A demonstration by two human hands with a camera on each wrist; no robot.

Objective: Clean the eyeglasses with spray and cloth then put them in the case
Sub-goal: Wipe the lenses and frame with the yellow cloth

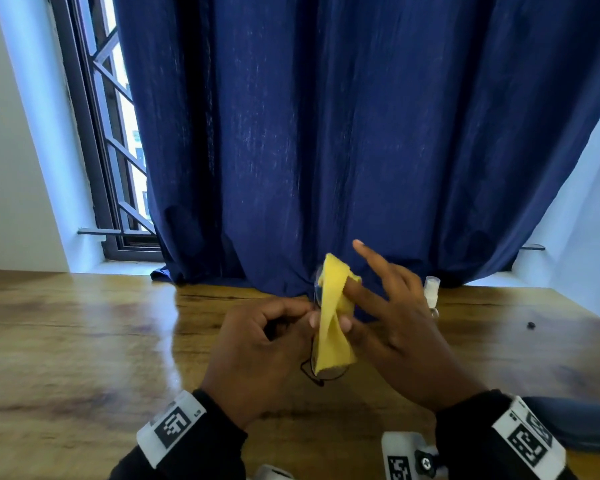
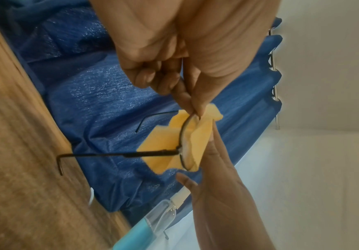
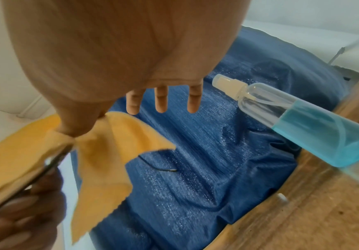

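Thin black wire eyeglasses are held upright above the wooden table, temple arms unfolded. My left hand pinches the frame at the rim's top. A yellow cloth is folded over one lens. My right hand pinches the cloth on that lens between thumb and a finger, its other fingers spread straight. The spray bottle, clear with blue liquid, stands just behind my right hand. A dark blue case lies at the lower right, partly hidden by my right wrist.
A dark blue curtain hangs down onto the back edge of the table. A barred window is at the back left. A small black speck lies on the table to the right.
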